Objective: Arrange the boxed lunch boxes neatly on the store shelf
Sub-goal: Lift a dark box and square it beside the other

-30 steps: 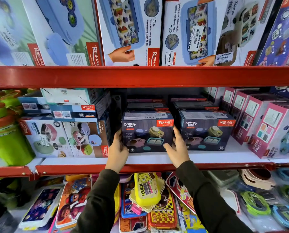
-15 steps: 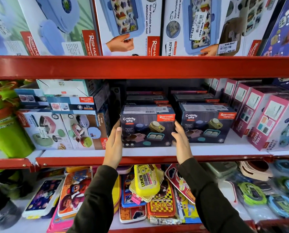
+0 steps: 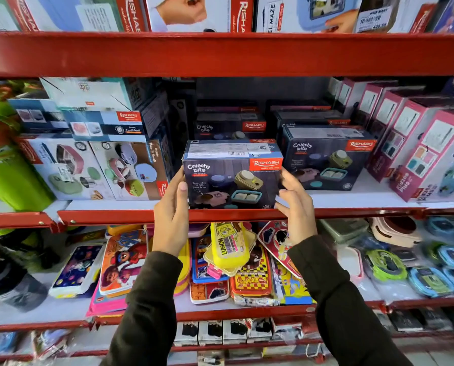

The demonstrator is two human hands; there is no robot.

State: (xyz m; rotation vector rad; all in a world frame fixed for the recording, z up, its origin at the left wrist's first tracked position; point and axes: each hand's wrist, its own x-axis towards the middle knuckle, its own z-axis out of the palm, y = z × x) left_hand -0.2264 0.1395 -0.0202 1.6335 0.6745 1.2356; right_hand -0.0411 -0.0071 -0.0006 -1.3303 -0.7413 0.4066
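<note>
A: Where's the box sitting?

B: A dark lunch box carton (image 3: pixel 232 175) is sitting at the front edge of the red middle shelf (image 3: pixel 352 212), front face toward the camera, printed "Crunchy bite". Cannot tell whether it's resting flat on the shelf or lifted slightly.

A: Hands?

B: The left hand (image 3: pixel 171 215) is pressing flat against the carton's left side, thumb lying on the front left edge, fingers straight and pointing up. The right hand (image 3: pixel 297 207) is sitting at the right side with fingers spread and slightly curled; it looks just off the cardboard, contact unclear because of blur. Both sleeves are dark.

A: Neighbours?

B: A matching carton (image 3: pixel 326 159) is standing just to the right, set further back on the shelf, a small gap between the two. More of the same dark cartons (image 3: pixel 231 125) are stacking up behind. Pink boxes (image 3: pixel 432 154) are lining up at an angle at the far right. White boxes with bowl pictures (image 3: pixel 101 167) are standing to the left, well clear of the left hand, and green containers (image 3: pixel 6 170) are at the far left.

A: Below?

B: Loose colourful lunch boxes are lying in a heap, a yellow one (image 3: pixel 230 247) on top, between the two forearms.
</note>
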